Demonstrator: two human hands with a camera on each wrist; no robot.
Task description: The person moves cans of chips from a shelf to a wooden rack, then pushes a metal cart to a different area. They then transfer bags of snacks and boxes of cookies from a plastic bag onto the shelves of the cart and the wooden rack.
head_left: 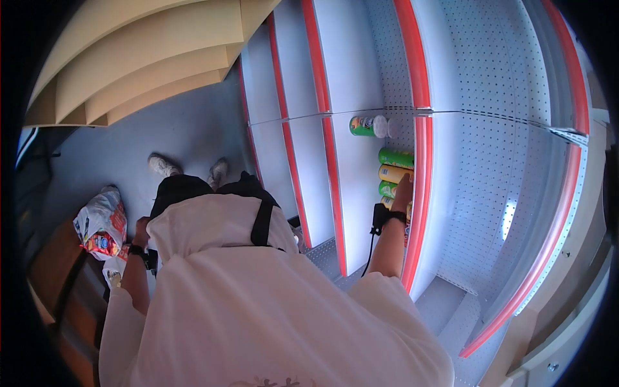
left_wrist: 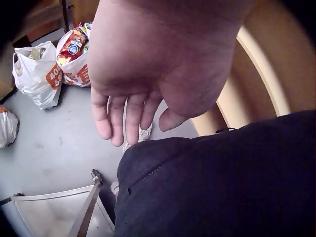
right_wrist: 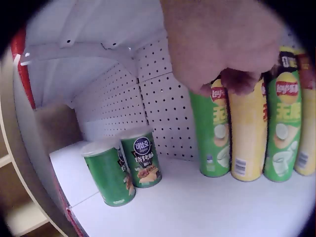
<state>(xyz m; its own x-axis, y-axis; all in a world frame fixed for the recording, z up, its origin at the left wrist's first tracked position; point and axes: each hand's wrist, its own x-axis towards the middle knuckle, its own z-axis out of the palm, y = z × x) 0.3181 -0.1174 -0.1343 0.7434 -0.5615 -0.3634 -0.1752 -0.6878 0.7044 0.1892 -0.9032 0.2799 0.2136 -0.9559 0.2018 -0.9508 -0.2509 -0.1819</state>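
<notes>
My right hand (right_wrist: 222, 44) reaches into the shelf from above, its curled fingers at the top of a tall yellow chip can (right_wrist: 248, 133); its grip is partly hidden behind the knuckles. Tall green chip cans (right_wrist: 212, 133) (right_wrist: 282, 128) stand upright on both sides of it, and another yellow chip can (right_wrist: 307, 133) shows at the right edge. Apart from this row are two short green cans with pale lids (right_wrist: 108, 173) (right_wrist: 141, 158). My left hand (left_wrist: 148, 74) hangs beside the dark trousers, fingers loosely extended, holding nothing.
Red-edged shelf boards (head_left: 422, 193) lie above and below the cans, with a perforated back panel (right_wrist: 165, 113) behind. White plastic bags (left_wrist: 39, 76) of packaged snacks stand on the grey floor. Wooden shelving (head_left: 148, 58) rises opposite, and a metal-framed item (left_wrist: 59, 212) is near the legs.
</notes>
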